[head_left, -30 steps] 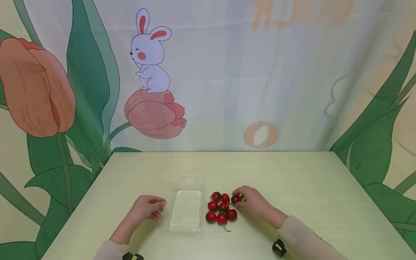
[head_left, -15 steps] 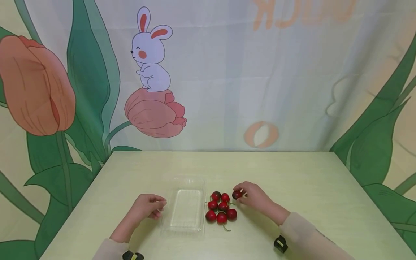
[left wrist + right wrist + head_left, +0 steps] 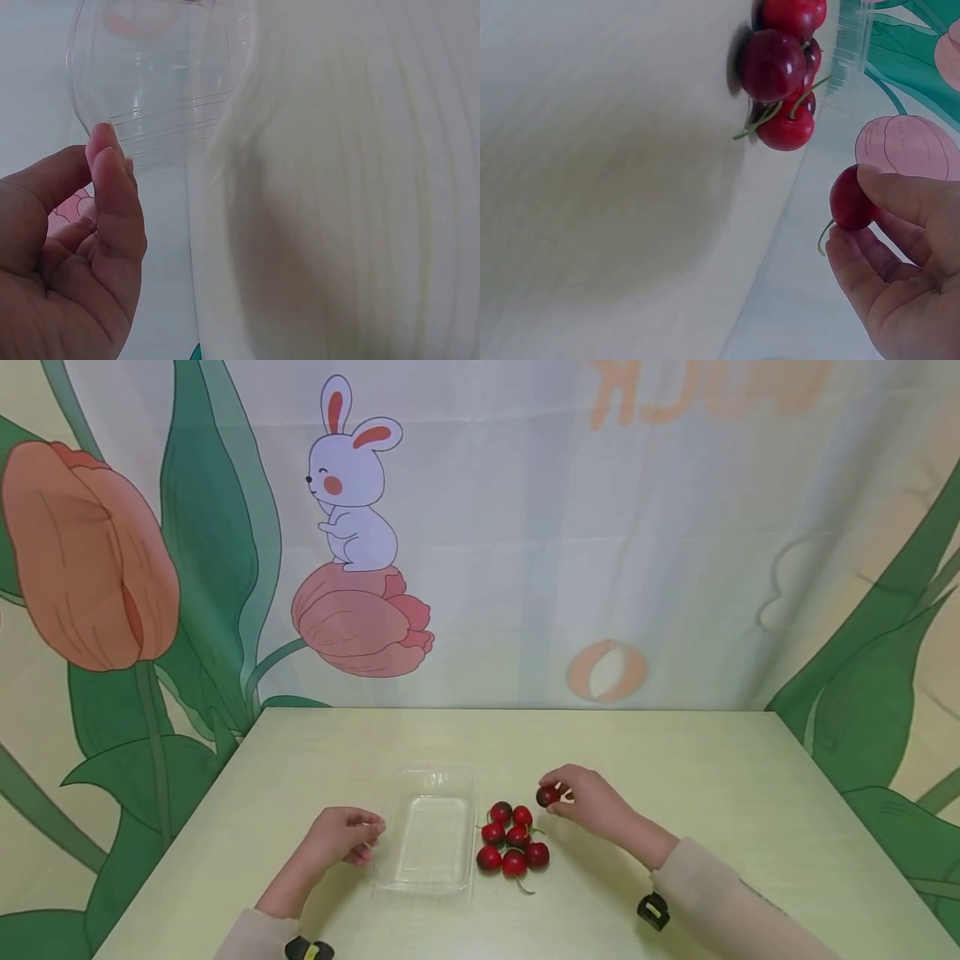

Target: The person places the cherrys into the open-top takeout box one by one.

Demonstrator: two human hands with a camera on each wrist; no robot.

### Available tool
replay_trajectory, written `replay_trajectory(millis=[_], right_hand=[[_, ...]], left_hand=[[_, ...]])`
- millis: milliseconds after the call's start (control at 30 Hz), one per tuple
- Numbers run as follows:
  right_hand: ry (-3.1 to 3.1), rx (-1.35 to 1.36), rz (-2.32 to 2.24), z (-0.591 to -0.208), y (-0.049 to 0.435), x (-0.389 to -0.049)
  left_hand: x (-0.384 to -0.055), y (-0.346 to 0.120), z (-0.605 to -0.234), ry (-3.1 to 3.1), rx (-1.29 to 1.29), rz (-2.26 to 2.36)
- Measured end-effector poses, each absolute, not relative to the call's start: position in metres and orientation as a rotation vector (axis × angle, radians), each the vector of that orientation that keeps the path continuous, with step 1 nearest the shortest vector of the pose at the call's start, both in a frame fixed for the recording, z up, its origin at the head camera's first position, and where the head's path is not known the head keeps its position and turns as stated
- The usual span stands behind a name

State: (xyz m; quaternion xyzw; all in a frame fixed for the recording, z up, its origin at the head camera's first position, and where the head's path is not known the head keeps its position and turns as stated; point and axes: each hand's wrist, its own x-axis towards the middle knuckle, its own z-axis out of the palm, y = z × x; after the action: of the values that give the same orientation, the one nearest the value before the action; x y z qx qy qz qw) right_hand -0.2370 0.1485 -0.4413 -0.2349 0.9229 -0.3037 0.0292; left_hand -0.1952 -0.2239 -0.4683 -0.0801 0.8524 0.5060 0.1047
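Between thumb and fingers, my right hand (image 3: 596,806) pinches a dark red cherry (image 3: 853,198), held above the table beyond the pile; its thin green stem hangs down in the right wrist view. Several more cherries (image 3: 513,863) with green stems lie grouped on the table to the left of that hand. Left of them stands a clear plastic container (image 3: 433,843), with nothing in it. My left hand (image 3: 337,839) pinches the container's left rim, thumb and index fingertips meeting at its edge in the left wrist view (image 3: 112,142).
The pale table (image 3: 675,760) ends at the back against a printed curtain (image 3: 487,527) with a rabbit and tulips. A dark wrist strap (image 3: 654,910) sits at the right sleeve, another (image 3: 309,948) at the left one.
My right hand has lifted the cherry up and away from the pile, toward the back of the table. The left hand and the container stay in place.
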Motion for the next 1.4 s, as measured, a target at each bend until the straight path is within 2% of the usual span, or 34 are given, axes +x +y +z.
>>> replay_trajectory(millis=[667,1400], right_hand=[[2.825,-0.794,-0.887,-0.408,0.141,-0.246],[2.792,-0.887,-0.855,-0.388,0.117,-0.251]], left_hand=[[-0.196,-0.224,-0.466,2.493,-0.207,1.506],[-0.196,-0.225,-0.467,2.514,-0.212,1.483]])
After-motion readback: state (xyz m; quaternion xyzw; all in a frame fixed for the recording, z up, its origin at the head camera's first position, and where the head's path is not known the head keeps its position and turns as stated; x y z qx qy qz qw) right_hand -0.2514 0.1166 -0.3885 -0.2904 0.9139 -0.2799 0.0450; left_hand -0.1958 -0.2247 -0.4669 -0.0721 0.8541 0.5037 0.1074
